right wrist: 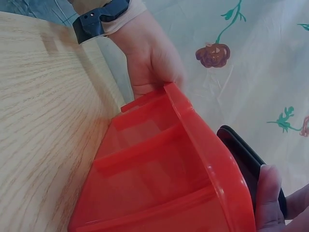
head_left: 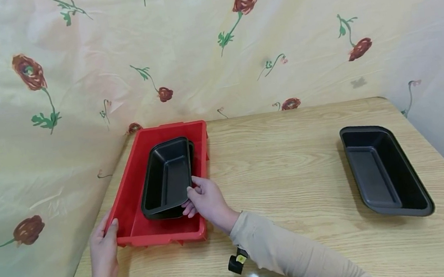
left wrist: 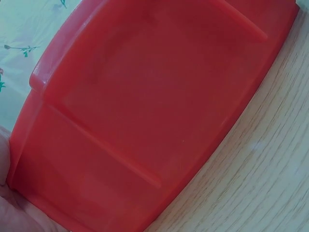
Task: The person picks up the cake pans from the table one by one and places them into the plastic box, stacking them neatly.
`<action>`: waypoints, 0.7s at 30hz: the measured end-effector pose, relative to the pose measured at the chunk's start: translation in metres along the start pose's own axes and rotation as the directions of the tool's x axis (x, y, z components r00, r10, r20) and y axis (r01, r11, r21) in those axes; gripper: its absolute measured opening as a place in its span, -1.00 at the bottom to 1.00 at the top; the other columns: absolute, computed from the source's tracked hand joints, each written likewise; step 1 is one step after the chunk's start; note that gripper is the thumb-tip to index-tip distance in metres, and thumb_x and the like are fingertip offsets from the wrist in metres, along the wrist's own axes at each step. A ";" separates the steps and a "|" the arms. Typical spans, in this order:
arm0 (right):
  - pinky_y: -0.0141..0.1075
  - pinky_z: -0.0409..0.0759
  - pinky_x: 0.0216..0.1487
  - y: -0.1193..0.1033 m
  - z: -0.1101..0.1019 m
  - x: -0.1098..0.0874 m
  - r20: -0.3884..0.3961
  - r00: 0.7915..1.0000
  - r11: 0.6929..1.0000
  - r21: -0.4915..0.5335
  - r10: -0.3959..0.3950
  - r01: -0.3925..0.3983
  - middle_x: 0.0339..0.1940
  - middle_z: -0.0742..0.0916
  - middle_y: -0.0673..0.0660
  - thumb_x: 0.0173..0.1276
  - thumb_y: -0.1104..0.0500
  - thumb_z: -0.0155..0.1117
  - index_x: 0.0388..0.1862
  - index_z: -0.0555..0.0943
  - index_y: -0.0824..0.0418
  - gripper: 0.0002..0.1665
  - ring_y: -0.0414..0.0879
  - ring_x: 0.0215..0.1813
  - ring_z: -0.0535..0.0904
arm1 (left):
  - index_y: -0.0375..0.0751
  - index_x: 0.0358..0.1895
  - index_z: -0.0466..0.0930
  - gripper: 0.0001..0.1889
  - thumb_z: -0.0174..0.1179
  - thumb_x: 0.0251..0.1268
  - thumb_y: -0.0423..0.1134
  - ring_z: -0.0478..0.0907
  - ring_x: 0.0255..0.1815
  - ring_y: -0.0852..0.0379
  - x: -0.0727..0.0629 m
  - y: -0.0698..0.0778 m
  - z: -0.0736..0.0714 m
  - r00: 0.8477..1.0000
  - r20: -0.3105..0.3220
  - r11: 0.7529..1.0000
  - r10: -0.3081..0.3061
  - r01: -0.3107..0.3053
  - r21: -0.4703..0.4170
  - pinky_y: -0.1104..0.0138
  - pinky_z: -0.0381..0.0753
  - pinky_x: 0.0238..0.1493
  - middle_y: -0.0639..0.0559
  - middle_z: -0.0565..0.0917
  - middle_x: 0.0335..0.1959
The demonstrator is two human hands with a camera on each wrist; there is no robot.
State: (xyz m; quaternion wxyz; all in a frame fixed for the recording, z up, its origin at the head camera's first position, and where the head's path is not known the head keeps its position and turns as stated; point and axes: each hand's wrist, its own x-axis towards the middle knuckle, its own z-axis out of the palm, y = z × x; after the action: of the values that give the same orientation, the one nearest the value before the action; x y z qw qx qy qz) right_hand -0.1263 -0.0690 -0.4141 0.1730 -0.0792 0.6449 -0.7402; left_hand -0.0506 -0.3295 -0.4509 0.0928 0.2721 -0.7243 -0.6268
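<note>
A red plastic tray lies at the left of the table with two black loaf pans in it, one nested in the other. The upper loaf pan sits slightly askew, so the rim of the lower pan shows along its right side. My right hand pinches the upper pan's near right rim between thumb and fingers. With the thumb over the edge, my left hand grips the tray's near left corner. In the right wrist view, a dark pan edge rises above the tray wall beside my right fingers.
A third black loaf pan stands upright on the right side of the wooden table. Floral cloth hangs behind the table and along its sides. Black camera straps sit at both wrists.
</note>
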 end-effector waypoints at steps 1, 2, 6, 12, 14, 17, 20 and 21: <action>-0.30 0.71 -0.41 0.000 0.000 0.001 -0.002 1.000 1.000 -0.001 0.000 0.000 -0.35 0.75 0.34 0.63 0.34 0.05 0.57 0.24 0.46 -0.39 -0.13 -0.55 0.67 | -0.07 0.64 0.20 -0.40 0.00 0.66 -0.04 0.31 0.30 0.08 0.000 0.000 0.000 1.000 0.003 1.000 -0.002 0.002 0.000 0.64 0.51 -0.11 -0.14 0.25 0.55; -0.30 0.71 -0.41 -0.001 0.001 0.001 -0.004 1.000 1.000 -0.004 0.001 -0.001 -0.36 0.75 0.32 0.63 0.34 0.05 0.57 0.25 0.46 -0.40 -0.12 -0.55 0.67 | -0.06 0.64 0.20 -0.40 0.00 0.66 -0.04 0.31 0.30 0.07 0.000 0.000 0.000 1.000 0.003 1.000 -0.005 0.005 0.002 0.64 0.51 -0.11 -0.13 0.25 0.55; -0.29 0.71 -0.41 -0.001 0.002 0.004 -0.010 1.000 1.000 -0.010 0.007 -0.007 -0.39 0.75 0.29 0.63 0.34 0.06 0.57 0.24 0.46 -0.39 -0.11 -0.54 0.68 | -0.03 0.65 0.18 -0.40 -0.01 0.66 -0.03 0.29 0.35 0.03 0.001 0.000 0.000 1.000 0.006 1.000 -0.019 0.019 0.007 0.65 0.50 -0.10 -0.11 0.25 0.56; -0.28 0.72 -0.40 -0.002 0.002 0.006 -0.025 0.999 0.999 -0.033 0.027 -0.027 -0.39 0.76 0.24 0.63 0.32 0.08 0.58 0.25 0.44 -0.38 -0.08 -0.51 0.71 | -0.01 0.66 0.16 -0.39 -0.03 0.67 -0.02 0.24 0.44 -0.10 0.001 0.001 -0.001 0.999 0.019 1.000 -0.026 0.026 0.007 0.66 0.49 -0.09 -0.11 0.25 0.57; -0.28 0.72 -0.41 -0.001 0.002 0.006 -0.026 0.999 0.999 -0.040 0.027 -0.028 -0.39 0.76 0.23 0.63 0.32 0.08 0.57 0.27 0.43 -0.40 -0.07 -0.50 0.71 | -0.02 0.66 0.16 -0.39 -0.02 0.67 -0.02 0.24 0.44 -0.10 0.001 0.001 -0.001 1.000 0.018 1.000 -0.025 0.024 0.005 0.64 0.50 -0.07 -0.11 0.25 0.57; -0.29 0.71 -0.43 -0.001 0.002 0.008 -0.021 0.999 0.998 -0.050 0.024 -0.025 -0.39 0.76 0.22 0.63 0.31 0.09 0.56 0.29 0.43 -0.41 -0.06 -0.50 0.72 | -0.04 0.66 0.17 -0.40 -0.02 0.67 -0.04 0.26 0.43 -0.08 0.001 0.001 -0.001 1.000 0.014 1.000 -0.019 0.019 -0.001 0.61 0.51 -0.01 -0.12 0.26 0.56; -0.30 0.70 -0.46 0.000 0.001 0.009 -0.002 1.000 0.998 -0.054 0.021 -0.021 -0.38 0.77 0.24 0.63 0.30 0.10 0.57 0.25 0.44 -0.38 -0.07 -0.51 0.71 | -0.05 0.65 0.17 -0.40 -0.02 0.68 -0.04 0.28 0.42 -0.06 0.001 0.000 -0.001 1.000 0.012 1.000 -0.013 0.013 -0.010 0.57 0.50 0.08 -0.13 0.26 0.56; -0.30 0.69 -0.47 0.000 0.001 0.010 0.009 1.000 0.998 -0.053 0.020 -0.020 -0.37 0.77 0.25 0.63 0.30 0.10 0.58 0.24 0.44 -0.37 -0.07 -0.52 0.71 | -0.05 0.65 0.17 -0.40 -0.02 0.67 -0.04 0.27 0.42 -0.06 0.001 0.000 -0.001 1.000 0.012 1.000 -0.013 0.013 -0.010 0.55 0.50 0.10 -0.12 0.26 0.56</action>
State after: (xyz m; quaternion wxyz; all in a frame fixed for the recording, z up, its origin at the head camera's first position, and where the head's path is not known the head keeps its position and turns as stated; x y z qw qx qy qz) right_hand -0.1349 -0.0733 -0.4148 0.1813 -0.0810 0.6641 -0.7208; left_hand -0.0510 -0.3305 -0.4507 0.0858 0.2726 -0.7199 -0.6326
